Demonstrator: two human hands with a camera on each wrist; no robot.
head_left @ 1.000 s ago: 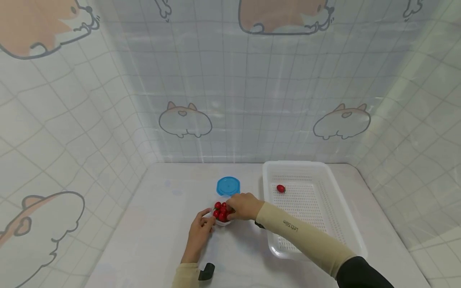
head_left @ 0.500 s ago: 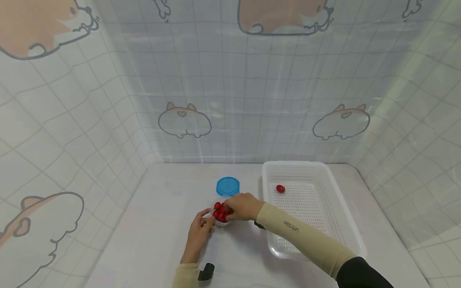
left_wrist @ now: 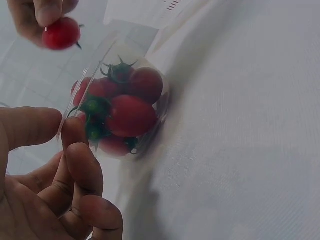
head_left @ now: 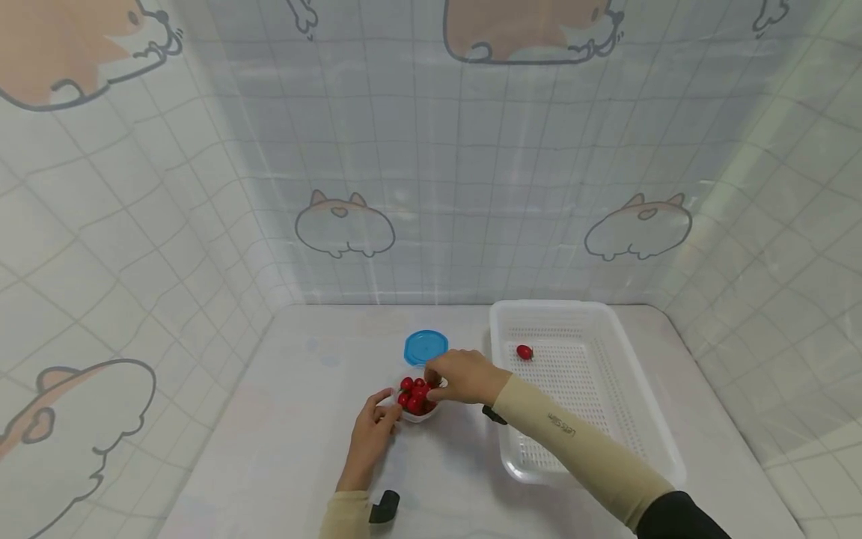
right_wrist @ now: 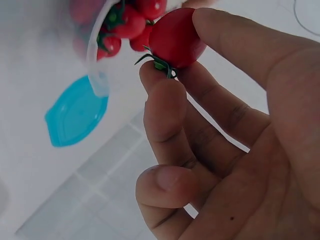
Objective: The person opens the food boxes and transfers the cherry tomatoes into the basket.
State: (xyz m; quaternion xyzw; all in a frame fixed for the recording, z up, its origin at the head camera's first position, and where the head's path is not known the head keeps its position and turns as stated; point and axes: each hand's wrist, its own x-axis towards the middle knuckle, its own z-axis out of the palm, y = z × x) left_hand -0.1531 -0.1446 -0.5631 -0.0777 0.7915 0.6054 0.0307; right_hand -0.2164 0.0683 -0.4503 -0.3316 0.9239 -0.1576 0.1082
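Observation:
A clear plastic tub holds several red cherry tomatoes with green stems. My left hand pinches the tub's rim between thumb and fingers, as the left wrist view shows. Just above the tub's right side, my right hand pinches one cherry tomato between thumb and fingertips, its green stalk showing. In the left wrist view this tomato is apart from the tub's rim. A blue lid lies on the table behind the tub.
To the right stands a white perforated basket, with a single cherry tomato lying near its back left corner. My right forearm crosses over the basket's front. Patterned sheeting walls in the table at the back and both sides.
My right hand has risen out of the tub and shifted slightly right, with a cherry tomato pinched in its fingers. The left hand stays at the tub's rim.

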